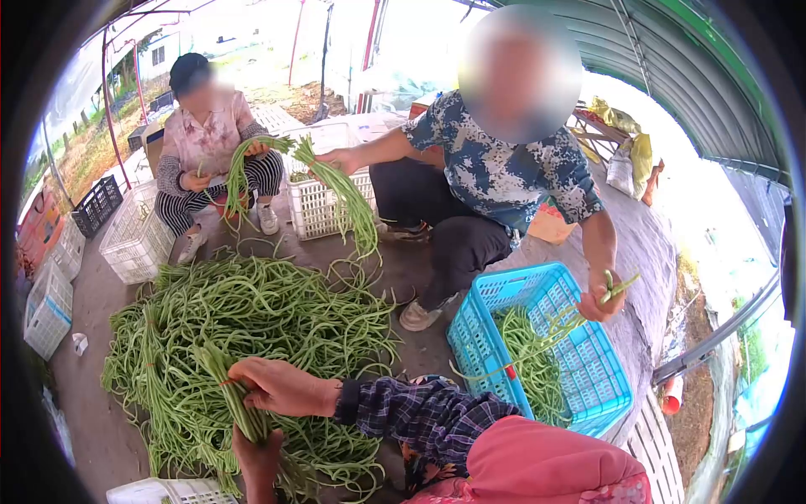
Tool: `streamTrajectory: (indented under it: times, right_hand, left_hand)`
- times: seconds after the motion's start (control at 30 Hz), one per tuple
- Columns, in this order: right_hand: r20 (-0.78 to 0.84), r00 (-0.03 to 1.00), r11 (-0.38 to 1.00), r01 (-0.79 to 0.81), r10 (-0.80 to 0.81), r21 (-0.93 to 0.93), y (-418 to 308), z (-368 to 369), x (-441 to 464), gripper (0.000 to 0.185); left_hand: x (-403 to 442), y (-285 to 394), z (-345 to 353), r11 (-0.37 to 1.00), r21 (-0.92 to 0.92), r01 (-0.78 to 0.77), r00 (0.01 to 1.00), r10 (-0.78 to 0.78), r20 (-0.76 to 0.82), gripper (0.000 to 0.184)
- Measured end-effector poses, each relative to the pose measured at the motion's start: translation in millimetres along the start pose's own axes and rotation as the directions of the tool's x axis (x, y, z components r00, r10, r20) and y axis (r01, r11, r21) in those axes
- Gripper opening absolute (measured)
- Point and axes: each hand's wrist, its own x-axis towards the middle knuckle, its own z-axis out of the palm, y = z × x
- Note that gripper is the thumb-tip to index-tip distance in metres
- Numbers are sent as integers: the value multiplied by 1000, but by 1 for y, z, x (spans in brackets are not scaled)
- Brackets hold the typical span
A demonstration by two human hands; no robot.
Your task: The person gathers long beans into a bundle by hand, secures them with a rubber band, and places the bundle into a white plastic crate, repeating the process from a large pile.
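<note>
While stringy green beans (pixel 260 294) sprawl tangled, both hands (pixel 284 386) grip slim, sheaf-like bundle (pixel 231 388)

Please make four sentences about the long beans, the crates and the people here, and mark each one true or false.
1. The left hand and right hand hold one bean bundle. True.
2. The blue crate is upside down. False: it stands upright, with beans inside.
3. The co-worker in the camouflage shirt has beans in both hands. True.
4. The big bean pile fills a white crate. False: it lies on the ground.
</note>
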Motion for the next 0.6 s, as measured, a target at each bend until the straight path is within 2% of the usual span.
streamTrajectory:
  times: [0.07,0.13,0.2,0.27,0.3,0.33,0.37,0.4,0.43,0.47,0.5,0.53,0.6]
  right_hand:
    - [73,995,996,61,-66,68,-4,-1,2,46]
    - [142,989,998,33,-41,54,-5,-11,9,49]
    - [211,977,999,-5,-6,53,-9,-15,10,53]
    - [107,994,997,-29,21,70,-13,-11,7,53]
    - [51,998,987,-51,44,150,-16,-9,6,48]
    - [10,1000,994,-12,10,108,-14,-8,6,39]
    - [-9,998,997,-61,61,-41,-13,-5,3,29]
    - [-35,996,996,-86,85,-24,-18,-1,2,24]
    - [-14,994,989,-110,109,-99,-24,-2,6,24]
    - [-55,998,983,-36,27,-179,-17,3,5,26]
    - [-72,995,991,-74,66,-112,-14,8,4,27]
    - [-91,994,996,-67,61,-63,-11,14,3,25]
    - [-102,992,997,-71,69,-11,-8,18,4,24]
  left_hand:
    - [3,-8,-3,998,-59,18,1000,-18,-16,46]
    - [9,-11,-2,968,-245,50,997,-33,74,48]
    - [1,4,-4,952,-294,92,993,-65,98,47]
    - [1,19,-1,922,-367,120,990,-83,116,47]
    - [1,19,-3,915,-387,118,992,-90,89,47]
    - [2,20,0,916,-396,67,997,-45,64,48]
    - [4,11,3,931,-365,8,1000,1,25,48]
    - [4,10,0,956,-294,2,999,7,31,49]
    - [4,11,1,967,-252,-33,999,33,-4,51]
    - [4,16,-1,959,-266,-101,995,104,-3,55]
    - [2,17,-1,933,-353,-62,997,72,15,59]
    - [2,19,0,900,-418,-127,991,135,-12,62]
    - [2,11,0,904,-407,-134,991,121,-58,66]
